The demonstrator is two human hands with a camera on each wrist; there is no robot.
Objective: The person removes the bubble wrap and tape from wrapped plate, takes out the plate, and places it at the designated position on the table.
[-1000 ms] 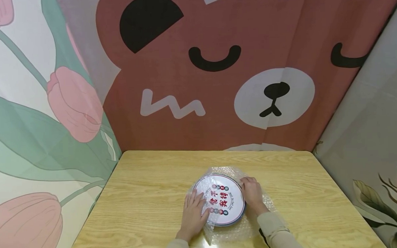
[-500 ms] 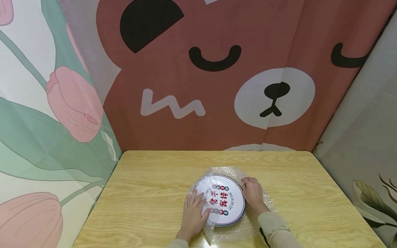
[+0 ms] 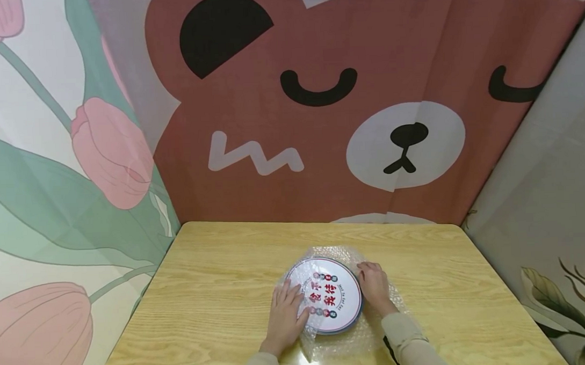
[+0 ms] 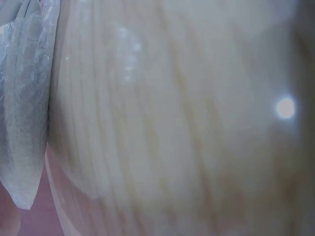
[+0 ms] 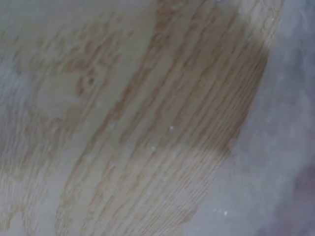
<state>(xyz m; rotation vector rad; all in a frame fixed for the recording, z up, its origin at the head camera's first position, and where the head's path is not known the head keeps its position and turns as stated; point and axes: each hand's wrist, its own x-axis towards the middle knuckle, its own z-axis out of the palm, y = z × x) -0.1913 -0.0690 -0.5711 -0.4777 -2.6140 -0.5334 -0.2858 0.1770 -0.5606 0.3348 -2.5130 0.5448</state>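
Note:
A round white plate (image 3: 342, 301) with a blue rim and red characters lies on a sheet of bubble wrap (image 3: 349, 347) in the head view. A flap of the wrap is folded over its left part. My left hand (image 3: 286, 314) rests on that flap at the plate's left side, fingers spread and mostly straight. At the upper right rim, my right hand (image 3: 375, 287) has bent fingers against the plate's edge; whether they pinch the rim or the wrap is hidden. The left wrist view shows the bubble wrap (image 4: 27, 98) along its left edge; in the right wrist view it is a blur.
The plate and wrap lie toward the near middle of a wood-grain table (image 3: 219, 292). Behind stands a hanging with a printed bear (image 3: 320, 133). Printed flower cloth (image 3: 42, 212) closes the left side, and another grey cloth (image 3: 557, 157) hangs on the right.

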